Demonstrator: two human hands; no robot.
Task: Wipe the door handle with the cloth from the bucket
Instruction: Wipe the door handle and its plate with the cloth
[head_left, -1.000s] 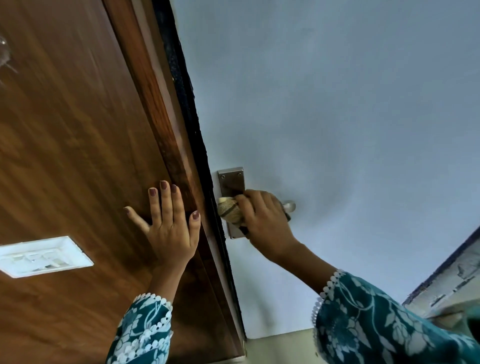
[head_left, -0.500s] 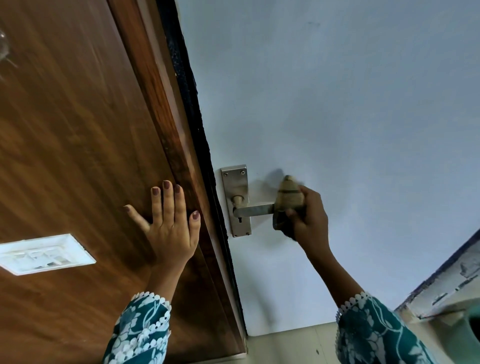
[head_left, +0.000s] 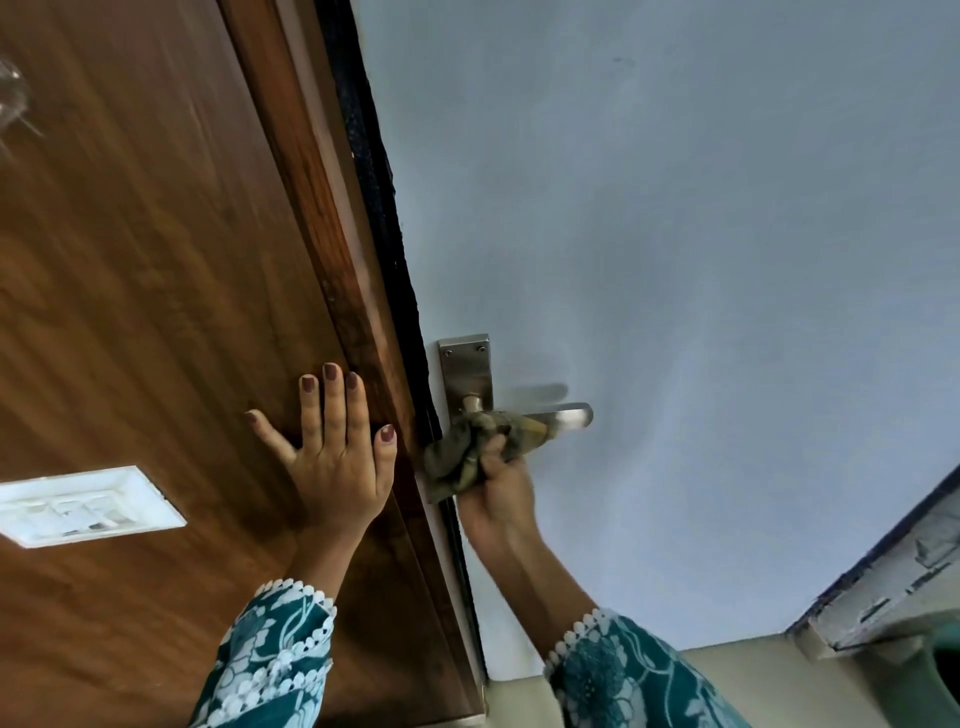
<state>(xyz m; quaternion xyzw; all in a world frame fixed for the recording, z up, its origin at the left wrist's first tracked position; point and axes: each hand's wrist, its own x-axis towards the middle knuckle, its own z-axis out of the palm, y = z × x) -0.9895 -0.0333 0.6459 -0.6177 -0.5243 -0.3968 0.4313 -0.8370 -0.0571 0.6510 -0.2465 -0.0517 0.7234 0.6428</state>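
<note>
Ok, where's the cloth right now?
In the head view, the cloth is bunched in the right hand, wrapped on the door handle near its plate, beside the door's edge.

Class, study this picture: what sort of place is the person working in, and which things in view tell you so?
Probably indoors in a home, at a doorway: a wood-grain door, a metal lever door handle on its plate, and a white wall switch.

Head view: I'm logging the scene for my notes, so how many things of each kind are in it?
Hands: 2, left hand flat on the wooden door, right hand holding the cloth
Cloths: 1, cloth
Door handles: 1, door handle
Handle backplates: 1, backplate
Switch plates: 1, white switch plate
Total: 6
</note>
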